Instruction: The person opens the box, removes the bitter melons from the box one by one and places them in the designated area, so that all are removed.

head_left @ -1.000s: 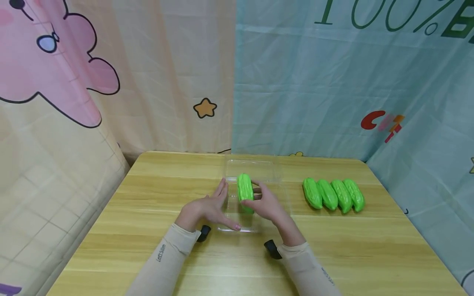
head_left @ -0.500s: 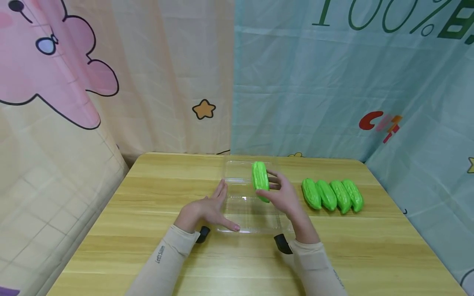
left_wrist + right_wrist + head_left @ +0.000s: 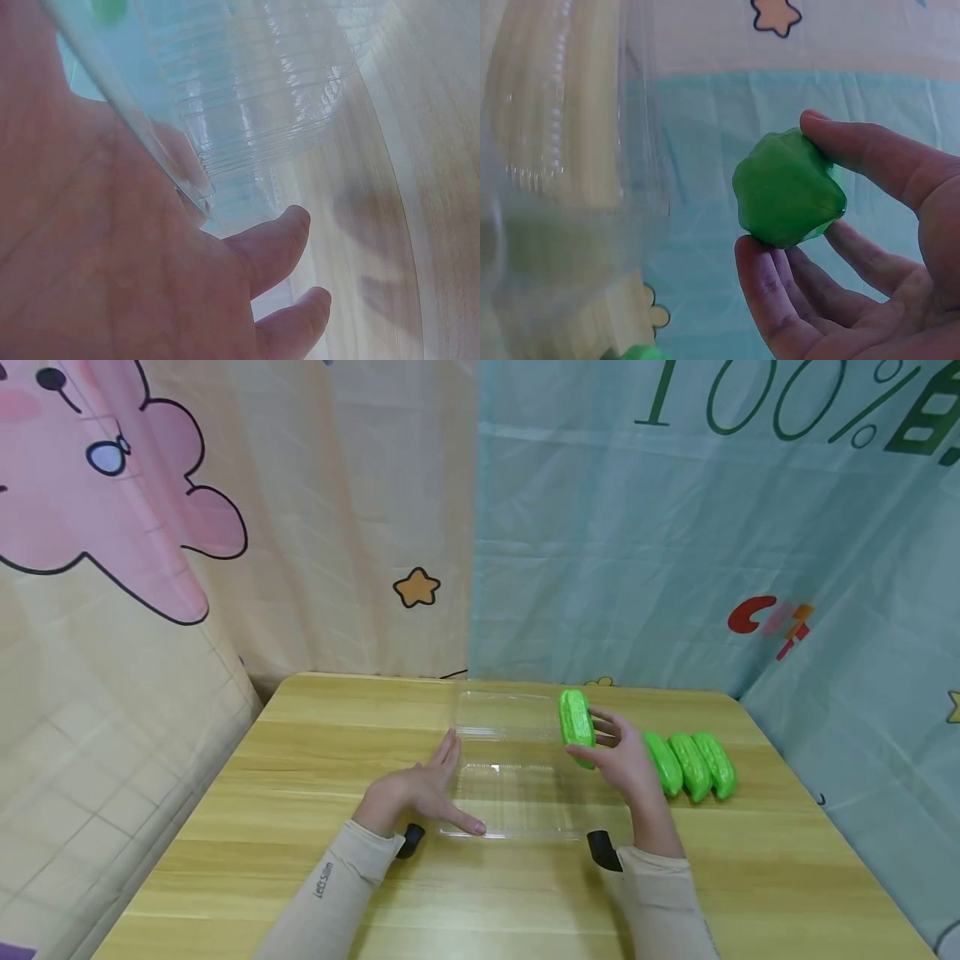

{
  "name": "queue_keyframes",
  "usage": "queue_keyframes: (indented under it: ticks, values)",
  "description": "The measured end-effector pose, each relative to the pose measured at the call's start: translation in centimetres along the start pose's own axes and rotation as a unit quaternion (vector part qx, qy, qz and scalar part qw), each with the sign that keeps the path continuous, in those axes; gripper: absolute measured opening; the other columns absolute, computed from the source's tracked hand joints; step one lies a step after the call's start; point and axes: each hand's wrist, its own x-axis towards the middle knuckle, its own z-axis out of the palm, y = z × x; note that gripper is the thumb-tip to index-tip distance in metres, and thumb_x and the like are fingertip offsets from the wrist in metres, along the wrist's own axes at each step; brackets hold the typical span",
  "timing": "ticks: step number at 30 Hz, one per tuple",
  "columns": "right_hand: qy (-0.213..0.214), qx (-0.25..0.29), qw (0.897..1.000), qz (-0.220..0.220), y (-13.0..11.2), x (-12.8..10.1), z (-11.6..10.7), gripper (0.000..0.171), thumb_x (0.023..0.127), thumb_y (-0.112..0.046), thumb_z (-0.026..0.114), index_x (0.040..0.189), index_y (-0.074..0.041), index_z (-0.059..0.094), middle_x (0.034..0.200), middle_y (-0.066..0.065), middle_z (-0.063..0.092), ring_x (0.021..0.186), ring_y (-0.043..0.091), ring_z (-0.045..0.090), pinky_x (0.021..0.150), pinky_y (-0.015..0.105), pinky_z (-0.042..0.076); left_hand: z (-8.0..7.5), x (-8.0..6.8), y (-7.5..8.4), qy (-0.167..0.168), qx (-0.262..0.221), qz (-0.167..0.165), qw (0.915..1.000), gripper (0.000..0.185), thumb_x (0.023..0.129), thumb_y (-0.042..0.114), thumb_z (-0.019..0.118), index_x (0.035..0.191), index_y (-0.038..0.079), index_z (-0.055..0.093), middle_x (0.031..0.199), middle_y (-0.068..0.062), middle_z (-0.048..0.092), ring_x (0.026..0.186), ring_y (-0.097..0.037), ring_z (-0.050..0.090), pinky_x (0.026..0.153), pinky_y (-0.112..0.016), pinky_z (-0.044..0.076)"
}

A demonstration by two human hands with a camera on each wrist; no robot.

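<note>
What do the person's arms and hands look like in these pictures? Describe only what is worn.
Both arms wear long, close-fitting beige sleeves. The left sleeve carries small dark lettering along the forearm. A small black device sits at each wrist. The left hand and right hand are bare, with no gloves or rings showing.

Makeshift recording booth, not a lived-in room. Small wooden surface (image 3: 300, 793) with rounded corners, boxed in on three sides by hung printed sheets: pink cartoon sheet (image 3: 112, 527) at left, pale one with star (image 3: 417, 588) behind, teal sheet (image 3: 675, 543) with large lettering at right. Plastic toy vegetables (image 3: 693, 766) lined up as props.
</note>
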Motion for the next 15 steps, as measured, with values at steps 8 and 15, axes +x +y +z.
queue_keyframes:
  ticks: [8,15]
  values:
    - [0.035,-0.052,0.997,0.044,1.7,0.2,-1.7,0.081,0.086,-0.016,0.082,0.154,-0.007,0.039,0.151,0.026,0.042,0.135,0.044,0.043,0.1,0.052,0.048,0.3,0.1,0.2,0.004,0.007,0.0,1.0,0.146,0.069,0.07,0.081,0.159,0.008,-0.016,0.161,-0.002,-0.034,0.144,-0.044,0.028,0.117,-0.06,0.02]
    - [0.038,-0.096,0.993,0.058,2.5,0.2,-2.9,0.084,0.085,-0.022,0.083,0.154,-0.004,0.037,0.15,0.03,0.041,0.133,0.046,0.044,0.1,0.054,0.046,0.2,-0.1,0.1,0.003,0.004,-0.001,1.0,0.148,0.068,0.071,0.081,0.158,0.01,-0.019,0.162,-0.004,-0.032,0.147,-0.044,0.019,0.118,-0.06,0.017]
